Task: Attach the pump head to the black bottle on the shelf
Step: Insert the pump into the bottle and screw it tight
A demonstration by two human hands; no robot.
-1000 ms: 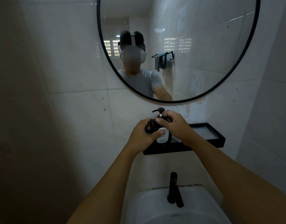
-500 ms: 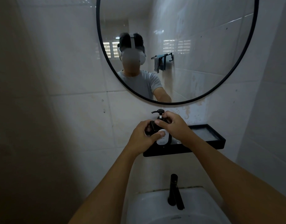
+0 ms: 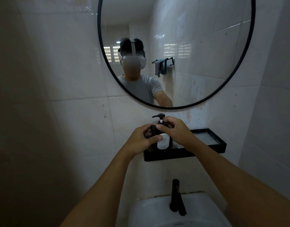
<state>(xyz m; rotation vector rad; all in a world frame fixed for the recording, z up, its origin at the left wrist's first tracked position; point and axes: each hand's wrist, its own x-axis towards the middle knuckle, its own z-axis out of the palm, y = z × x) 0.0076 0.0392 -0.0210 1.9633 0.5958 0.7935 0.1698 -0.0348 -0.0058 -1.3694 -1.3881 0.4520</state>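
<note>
A black soap bottle with a white label stands upright at the left end of a black wall shelf. My left hand wraps the bottle's left side, thumb across the label. Fingers of my right hand close around the collar at the bottle's neck. The black pump head sticks up above my fingers, its nozzle pointing left, on a white stem. The neck joint is hidden by my fingers.
A round black-framed mirror hangs just above the shelf and reflects a person. Below are a black faucet and a white basin. Tiled walls close in on the left and right.
My view has shifted slightly, so everything sits a little lower in frame. Both hands stay on the bottle and pump collar with almost no visible movement.
</note>
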